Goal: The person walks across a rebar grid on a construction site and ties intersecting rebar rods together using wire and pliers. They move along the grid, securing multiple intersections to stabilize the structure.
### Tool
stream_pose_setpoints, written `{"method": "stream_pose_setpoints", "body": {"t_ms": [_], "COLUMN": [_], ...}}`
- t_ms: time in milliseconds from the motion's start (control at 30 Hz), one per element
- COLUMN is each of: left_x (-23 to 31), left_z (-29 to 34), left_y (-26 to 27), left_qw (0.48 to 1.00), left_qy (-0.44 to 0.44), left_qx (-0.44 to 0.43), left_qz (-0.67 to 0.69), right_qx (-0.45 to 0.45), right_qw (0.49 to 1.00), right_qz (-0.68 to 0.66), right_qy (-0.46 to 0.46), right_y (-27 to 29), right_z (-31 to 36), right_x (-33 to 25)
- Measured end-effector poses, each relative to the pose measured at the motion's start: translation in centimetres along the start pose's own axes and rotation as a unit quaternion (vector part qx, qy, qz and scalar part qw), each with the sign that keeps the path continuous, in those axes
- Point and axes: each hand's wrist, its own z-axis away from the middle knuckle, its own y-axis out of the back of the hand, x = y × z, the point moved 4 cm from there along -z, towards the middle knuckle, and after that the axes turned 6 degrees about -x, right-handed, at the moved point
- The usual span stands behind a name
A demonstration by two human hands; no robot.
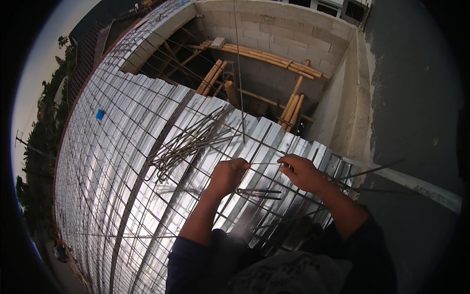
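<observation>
Both your left hand (227, 175) and right hand (299, 171) are pinching the thin wire (265, 163) stretched between them above the metal decking (252, 127), so you are controlling it best by keeping even tension and clearing the pliers (247, 191) lying below.

Corrugated sheeting (147, 210): bright silver, striped light and dark along its ridges. Steel mesh (147, 237): dark grey-brown, in a grid pattern. Rods (188, 147), loose bundle: brownish grey. Thin wire (265, 163): pale, which we read as yellowish. Pliers (259, 191): dark. Small piece (99, 114), left: bright blue. Bamboo poles (264, 56), far: yellow-tan. Block wall (293, 36), far: pale grey-beige, with a coursed joint pattern. Wall (416, 98), right: dark grey, mostly plain. Sleeves (191, 259), near: we record very dark blue.
</observation>
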Motion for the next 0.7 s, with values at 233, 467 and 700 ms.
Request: {"method": "stream_pose_setpoints", "body": {"t_ms": [233,467,700], "left_x": [0.4,1.1,0.5], "left_z": [0.1,0.7,0.9], "left_y": [1.4,1.2,1.7], "left_qw": [0.97,0.988,0.997], "left_qy": [0.16,0.067,0.018], "left_qx": [-0.099,-0.091,-0.065], "left_qz": [0.152,0.11,0.044], "right_qx": [0.106,-0.129,-0.204], "right_qw": [0.95,0.985,0.935], "right_qz": [0.238,-0.082,-0.266], "right_qy": [0.171,-0.079,-0.111], "right_y": [0.1,0.1,-0.7], "right_z": [0.5,-0.7,0.2], "right_x": [-1.8,0.4,0.5]}}
